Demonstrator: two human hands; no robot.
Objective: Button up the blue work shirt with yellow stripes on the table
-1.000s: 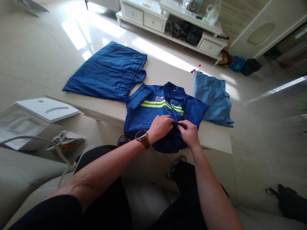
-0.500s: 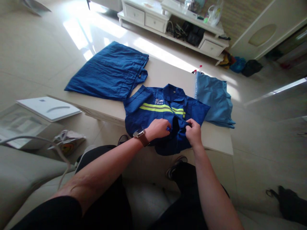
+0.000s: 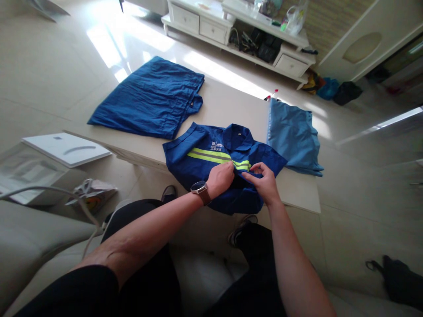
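A dark blue short-sleeved work jacket point(image 3: 198, 169) with a yellow-and-grey reflective stripe and white chest lettering lies front up, its collar pointing away from me. Its lower part hangs over the table's near edge. My left hand point(image 3: 222, 179), wearing a watch point(image 3: 198, 187) on its wrist, is closed at the front opening just below the stripe; the fingertips are hidden, but cloth appears gripped there. My right hand point(image 3: 264, 181) touches the front beside the stripe's right end, thumb and forefinger apart on the fabric.
On the white table point(image 3: 228, 99), a folded blue garment point(image 3: 145, 99) lies left and a lighter blue folded cloth point(image 3: 294, 136) right. A white box point(image 3: 66, 149) stands left of the table. Beyond is a white cabinet point(image 3: 198, 26). A black bag point(image 3: 401, 281) lies on the floor at right.
Both hands have moved up the jacket front to the stripe. My right hand has loosened its pinch, its fingers now apart. The jacket has shifted slightly left and toward me, and its dark opening has narrowed.
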